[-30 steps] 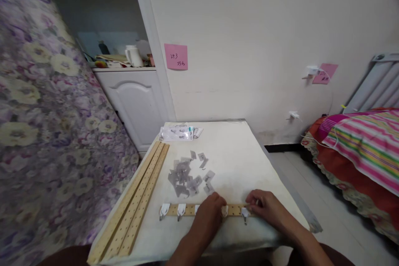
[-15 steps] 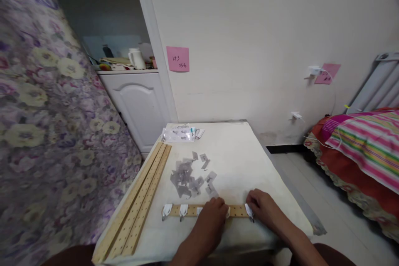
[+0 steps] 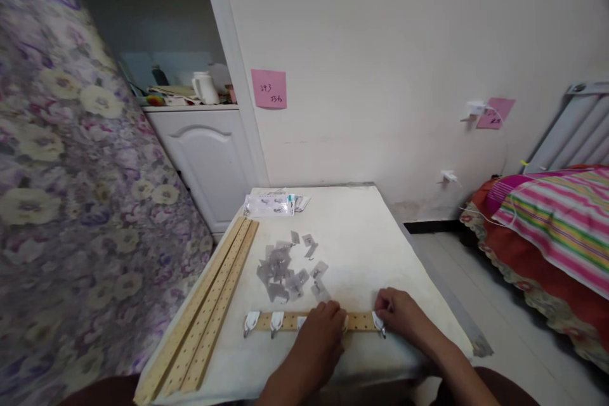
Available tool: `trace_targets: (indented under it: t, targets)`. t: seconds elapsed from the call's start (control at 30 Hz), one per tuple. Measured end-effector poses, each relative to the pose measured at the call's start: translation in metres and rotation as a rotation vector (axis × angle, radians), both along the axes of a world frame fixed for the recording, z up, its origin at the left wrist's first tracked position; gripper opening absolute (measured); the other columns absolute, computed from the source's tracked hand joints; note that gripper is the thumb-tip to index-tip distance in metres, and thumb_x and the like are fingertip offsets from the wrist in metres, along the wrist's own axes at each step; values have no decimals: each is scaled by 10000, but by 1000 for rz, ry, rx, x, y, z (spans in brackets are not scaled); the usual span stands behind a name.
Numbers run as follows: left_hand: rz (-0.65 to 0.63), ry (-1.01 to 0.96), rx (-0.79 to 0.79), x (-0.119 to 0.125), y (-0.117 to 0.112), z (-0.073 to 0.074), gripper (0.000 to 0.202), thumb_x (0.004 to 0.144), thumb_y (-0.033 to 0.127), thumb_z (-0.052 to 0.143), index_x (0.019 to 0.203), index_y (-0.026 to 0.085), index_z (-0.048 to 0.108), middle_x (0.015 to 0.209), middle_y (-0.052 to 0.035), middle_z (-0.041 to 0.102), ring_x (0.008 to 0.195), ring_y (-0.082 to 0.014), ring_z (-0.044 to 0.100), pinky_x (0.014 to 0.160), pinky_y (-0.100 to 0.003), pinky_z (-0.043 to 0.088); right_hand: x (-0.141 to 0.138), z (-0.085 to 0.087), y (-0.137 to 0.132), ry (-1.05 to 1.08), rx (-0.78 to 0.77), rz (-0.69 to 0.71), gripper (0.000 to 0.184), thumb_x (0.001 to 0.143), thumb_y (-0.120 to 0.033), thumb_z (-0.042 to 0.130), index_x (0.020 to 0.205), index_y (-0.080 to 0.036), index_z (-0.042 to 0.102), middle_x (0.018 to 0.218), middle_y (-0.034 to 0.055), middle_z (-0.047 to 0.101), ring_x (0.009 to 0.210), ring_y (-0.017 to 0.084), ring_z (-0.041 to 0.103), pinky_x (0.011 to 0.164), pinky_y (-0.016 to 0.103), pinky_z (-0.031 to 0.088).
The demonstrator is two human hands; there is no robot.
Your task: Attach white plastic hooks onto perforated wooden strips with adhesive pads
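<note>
A short perforated wooden strip point(image 3: 359, 322) lies across the near part of the white-covered table. White adhesive hooks point(image 3: 276, 320) with metal ends sit along it, some partly covered by my left hand point(image 3: 320, 337). That hand is closed over the middle of the strip, fingers curled at its far edge. At the strip's right end, my right hand point(image 3: 397, 311) pinches with bent fingers at the last white hook point(image 3: 379, 322); its fingertips are partly hidden. Beyond the strip lies a loose pile of small translucent hook pieces point(image 3: 278, 263).
Long perforated wooden strips point(image 3: 209, 304) lie side by side along the table's left edge. Clear packaging point(image 3: 270, 204) rests at the back left corner. A floral curtain point(image 3: 95, 203) hangs at left, and a bed with striped cover point(image 3: 556, 209) stands at right.
The view has shifted slightly. Both hands keep nearly the same place on the strip, with the right fingers still at the end hook.
</note>
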State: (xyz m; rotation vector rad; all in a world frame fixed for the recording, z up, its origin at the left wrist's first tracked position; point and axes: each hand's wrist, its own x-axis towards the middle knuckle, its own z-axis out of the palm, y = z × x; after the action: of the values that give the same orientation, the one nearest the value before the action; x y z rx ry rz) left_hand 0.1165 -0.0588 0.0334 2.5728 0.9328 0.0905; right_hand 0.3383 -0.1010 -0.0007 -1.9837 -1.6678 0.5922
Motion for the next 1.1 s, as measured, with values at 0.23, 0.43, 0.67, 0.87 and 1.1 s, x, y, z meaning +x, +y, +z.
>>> trace_targets:
  t: [0.23,0.43,0.67,0.87,1.1]
  targets:
    - [-1,-34,4,2,-7,4,524,683,114,511,1191,230,453,1282,-58,454,1127,-238,402,972,-384,323,-1,5,-3,31,7,21,134,642,-119,470,644,-180,590,628,-3,608,606,119,522,554,208,329]
    - [-68,-96,17,24,-26,-1,317,804,173,458,1107,245,519,1145,-42,541,1029,-213,452,931,-364,358,15,12,-6,112,83,-15,147,721,-194,452,658,-179,584,667,6,612,654,138,542,609,226,378]
    - [-152,25,191,54,-29,-21,268,893,251,342,1090,209,518,1032,-67,579,937,-232,486,817,-393,389,24,12,-9,289,62,-38,108,676,-184,482,679,-171,589,614,-14,586,587,122,518,548,213,375]
    - [-142,21,225,60,-26,-20,201,885,239,370,986,201,539,971,-51,584,900,-219,497,787,-393,388,13,5,-7,188,11,3,140,622,-146,521,685,-174,643,672,-1,638,643,128,556,582,209,385]
    - [-48,-21,212,68,-27,-31,204,874,226,399,1023,216,538,1041,-52,576,913,-218,501,777,-379,391,4,8,-3,81,-35,-10,182,591,-112,500,659,-188,651,732,17,659,694,139,582,617,217,397]
